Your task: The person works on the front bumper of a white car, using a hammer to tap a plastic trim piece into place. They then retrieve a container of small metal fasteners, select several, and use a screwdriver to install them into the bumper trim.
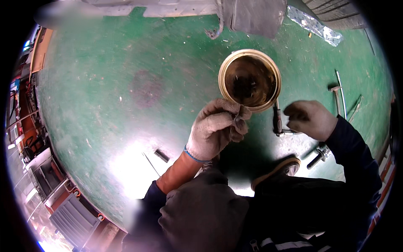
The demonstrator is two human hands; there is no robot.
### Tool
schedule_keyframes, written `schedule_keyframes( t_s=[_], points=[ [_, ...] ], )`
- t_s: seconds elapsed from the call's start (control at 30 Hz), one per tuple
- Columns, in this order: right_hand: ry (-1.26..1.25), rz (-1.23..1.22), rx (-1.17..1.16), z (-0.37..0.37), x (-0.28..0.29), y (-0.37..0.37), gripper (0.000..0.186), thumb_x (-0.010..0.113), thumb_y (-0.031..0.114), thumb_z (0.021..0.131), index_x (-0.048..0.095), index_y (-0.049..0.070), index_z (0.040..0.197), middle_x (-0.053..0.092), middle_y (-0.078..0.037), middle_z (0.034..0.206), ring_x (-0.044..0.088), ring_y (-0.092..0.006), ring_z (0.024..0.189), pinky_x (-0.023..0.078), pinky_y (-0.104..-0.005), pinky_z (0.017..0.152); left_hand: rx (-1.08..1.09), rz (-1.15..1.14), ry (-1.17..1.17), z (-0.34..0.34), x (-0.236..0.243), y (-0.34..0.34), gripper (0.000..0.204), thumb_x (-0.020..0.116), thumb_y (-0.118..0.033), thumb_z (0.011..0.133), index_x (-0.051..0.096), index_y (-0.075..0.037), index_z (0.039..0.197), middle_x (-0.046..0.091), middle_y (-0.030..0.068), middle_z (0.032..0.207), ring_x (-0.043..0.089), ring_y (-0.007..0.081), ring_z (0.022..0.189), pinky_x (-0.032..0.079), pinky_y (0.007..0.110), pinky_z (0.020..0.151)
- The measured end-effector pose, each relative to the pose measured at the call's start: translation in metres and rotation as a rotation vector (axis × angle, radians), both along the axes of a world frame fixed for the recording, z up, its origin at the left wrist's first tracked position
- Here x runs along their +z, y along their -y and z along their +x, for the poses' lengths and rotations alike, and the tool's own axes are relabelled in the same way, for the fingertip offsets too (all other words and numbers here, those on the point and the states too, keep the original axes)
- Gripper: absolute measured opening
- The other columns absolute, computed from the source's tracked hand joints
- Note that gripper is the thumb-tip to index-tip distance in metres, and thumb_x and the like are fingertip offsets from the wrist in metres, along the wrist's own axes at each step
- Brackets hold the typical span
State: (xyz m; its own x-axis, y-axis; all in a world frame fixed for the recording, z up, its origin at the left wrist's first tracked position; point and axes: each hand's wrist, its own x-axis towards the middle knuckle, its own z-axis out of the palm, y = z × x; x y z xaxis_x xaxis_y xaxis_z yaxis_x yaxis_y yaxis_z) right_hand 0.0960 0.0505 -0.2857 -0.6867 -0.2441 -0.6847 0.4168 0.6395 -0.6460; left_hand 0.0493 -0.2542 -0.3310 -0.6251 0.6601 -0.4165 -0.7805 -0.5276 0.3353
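Observation:
My left hand [216,128], in a soiled white work glove, is at the near rim of a round metal can [222,75]. Its fingers are pinched together, and I cannot make out what is between them. The can is lidless, with a gold-coloured rim and dark brown greasy matter inside. My right hand [312,119], also gloved, hovers right of the can. Its fingers are loosely bent and apart, with nothing visible in them. Just left of it, a ratchet-like tool with a dark handle [278,119] lies beside the can.
On the green floor [105,84], a hammer [336,98] and a long metal rod [341,94] lie at right. A black-gripped tool [317,158] lies near my shoe [279,170]. A small dark block [161,155] lies left. Clear plastic wrapping [315,26] is beside a tyre [336,12].

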Motion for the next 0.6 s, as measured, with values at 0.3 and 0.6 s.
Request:
schedule_keyframes(
  t_s=[0.3, 0.6],
  points=[
    [-0.001, 0.578, 0.086, 0.1, -0.106, 0.012, 0.092, 0.077, 0.052, 0.081, 0.042, 0.0, 0.148, 0.065, -0.025, 0.123, 0.065, -0.0401, 0.114, 0.053, -0.0468, 0.096, -0.023, -0.211, -0.338, -0.02, 0.032, 0.0, 0.029, 0.074, -0.009, 0.086, 0.065, -0.006, 0.113, 0.071, 0.0204, 0.106, 0.068, 0.0252, 0.078, 0.052, 0.032, 0.054],
    [-0.075, 0.35, -0.284, 0.122, -0.118, 0.021, 0.082, 0.075, 0.028, 0.082, 0.04, 0.001, 0.151, 0.063, -0.025, 0.131, 0.063, -0.0415, 0.119, 0.05, -0.0439, 0.102, -0.046, -0.144, -0.483, -0.037, 0.061, -0.004, 0.024, 0.071, -0.005, 0.092, 0.069, -0.002, 0.116, 0.071, 0.0192, 0.113, 0.071, 0.0226, 0.082, 0.059, 0.028, 0.059]
  ],
)
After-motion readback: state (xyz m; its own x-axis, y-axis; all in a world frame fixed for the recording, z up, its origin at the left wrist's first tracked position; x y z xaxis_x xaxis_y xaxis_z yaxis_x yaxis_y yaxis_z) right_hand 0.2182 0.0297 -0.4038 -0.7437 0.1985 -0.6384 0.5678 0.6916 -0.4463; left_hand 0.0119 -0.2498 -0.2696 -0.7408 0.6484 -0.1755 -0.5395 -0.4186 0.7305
